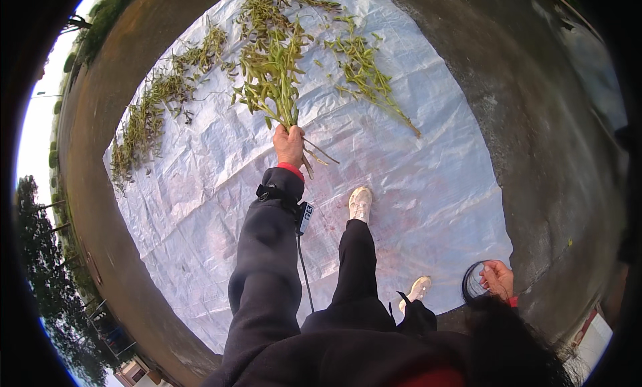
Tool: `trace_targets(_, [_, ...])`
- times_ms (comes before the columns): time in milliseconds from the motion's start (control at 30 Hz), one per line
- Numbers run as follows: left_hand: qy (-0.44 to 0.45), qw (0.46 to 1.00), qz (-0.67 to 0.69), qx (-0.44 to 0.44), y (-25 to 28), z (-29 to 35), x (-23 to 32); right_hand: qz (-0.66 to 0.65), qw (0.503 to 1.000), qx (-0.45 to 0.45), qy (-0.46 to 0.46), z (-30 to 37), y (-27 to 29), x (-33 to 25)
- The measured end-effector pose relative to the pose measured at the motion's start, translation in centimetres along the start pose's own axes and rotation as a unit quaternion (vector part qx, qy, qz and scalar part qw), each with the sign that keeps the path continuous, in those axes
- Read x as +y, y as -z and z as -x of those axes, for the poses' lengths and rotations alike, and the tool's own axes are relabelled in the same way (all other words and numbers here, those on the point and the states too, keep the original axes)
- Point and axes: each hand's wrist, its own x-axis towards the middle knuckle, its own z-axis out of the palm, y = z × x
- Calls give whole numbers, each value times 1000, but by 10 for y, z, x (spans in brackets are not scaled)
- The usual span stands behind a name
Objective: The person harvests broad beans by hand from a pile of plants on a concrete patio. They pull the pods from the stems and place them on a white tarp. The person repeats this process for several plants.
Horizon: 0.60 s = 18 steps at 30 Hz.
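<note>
My left hand (289,146) is stretched forward and closed round the stems of a bunch of green bean plants (279,69). Their leafy, pod-like tops point away from me, and the bare stem ends stick out beside my wrist. Low on the right, my right hand (497,278) is closed on a thin black looped cord (466,283); whether it is wire or string I cannot tell. Part of the loop is hidden behind dark hair. A single plant (368,72) lies to the right of the bunch, its stem toward me.
A creased white plastic sheet (428,166) covers the ground. More plants (150,113) lie in a row along its far left. My shoes (360,204) stand on it. Dark concrete (535,119) surrounds the sheet. A cable runs from a small device (304,218) at my left wrist.
</note>
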Motion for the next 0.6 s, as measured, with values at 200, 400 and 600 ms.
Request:
trace_targets(200, [137, 991, -10, -4, -30, -17, -101, 11, 996, 42, -83, -16, -26, 2])
trace_targets(400, [279, 954, -100, 42, -20, -17, -147, -41, 992, 15, -121, -42, -48, 3])
trace_targets(600, [184, 973, -65, 121, -7, -46, -112, -5, 997, 0, -75, -74, -67, -6])
